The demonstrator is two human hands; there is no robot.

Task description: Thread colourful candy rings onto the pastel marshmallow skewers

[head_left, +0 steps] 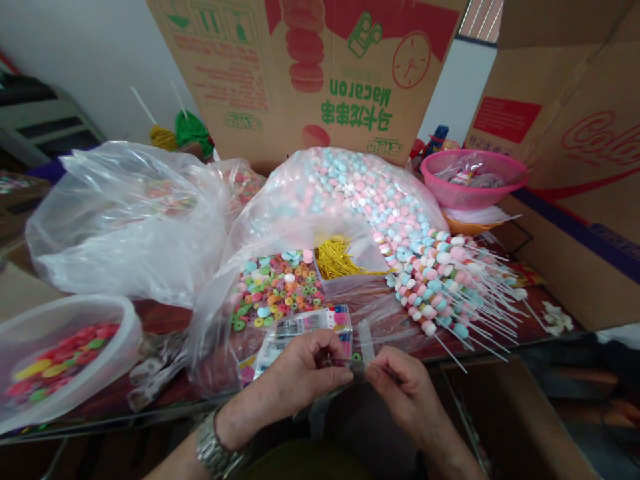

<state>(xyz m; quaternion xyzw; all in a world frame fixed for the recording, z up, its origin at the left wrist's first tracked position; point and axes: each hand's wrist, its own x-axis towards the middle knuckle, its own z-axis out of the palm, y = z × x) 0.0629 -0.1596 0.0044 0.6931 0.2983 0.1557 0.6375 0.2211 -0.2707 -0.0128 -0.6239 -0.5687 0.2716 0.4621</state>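
My left hand (313, 367), with a metal watch on its wrist, pinches one side of a thin see-through plastic bag (358, 367) at the table's front edge. My right hand (403, 387) grips the other side, thumb and fingers pressed together. Most of the bag hangs low in shadow, and its contents cannot be made out. Just behind my left hand lie printed plastic packets (300, 325). Beyond them spread loose ring-shaped candies (280, 283) in several colours. Gold twist ties (336, 259) fill a small box beside the candies.
Sticks of threaded marshmallows (440, 287) lie at right, their white ends over the table edge. Behind is a large bag of marshmallows (350, 187). A pink basket (475, 180), a white bowl of candies (115, 340), a clear bag (125, 227) and cardboard boxes (240, 100) surround the area.
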